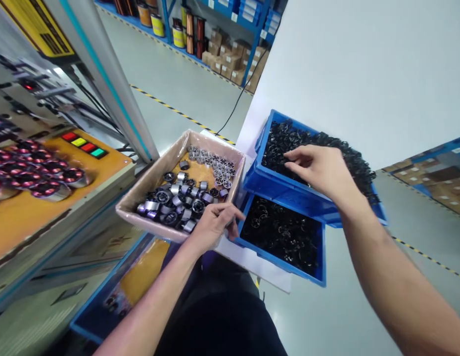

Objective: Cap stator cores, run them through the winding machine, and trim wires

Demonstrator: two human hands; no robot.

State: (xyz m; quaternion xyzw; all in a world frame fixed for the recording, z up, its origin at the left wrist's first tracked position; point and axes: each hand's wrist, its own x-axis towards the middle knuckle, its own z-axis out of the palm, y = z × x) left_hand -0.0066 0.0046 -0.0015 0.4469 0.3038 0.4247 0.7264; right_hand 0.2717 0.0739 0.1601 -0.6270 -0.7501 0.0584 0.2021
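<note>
Black parts (280, 143) lie below right hand (321, 168), beside left hand (217, 222); their grips are unclear.

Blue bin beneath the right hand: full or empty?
Full: black parts heap up to the far rim of the upper blue bin, beneath the right hand.

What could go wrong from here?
The upper bin is heaped above its rim: the right hand might spill black parts. The lower bin seems to jut past the white board beneath and could tip. The left hand, by the tray, could bump it, upsetting the rings.
</note>
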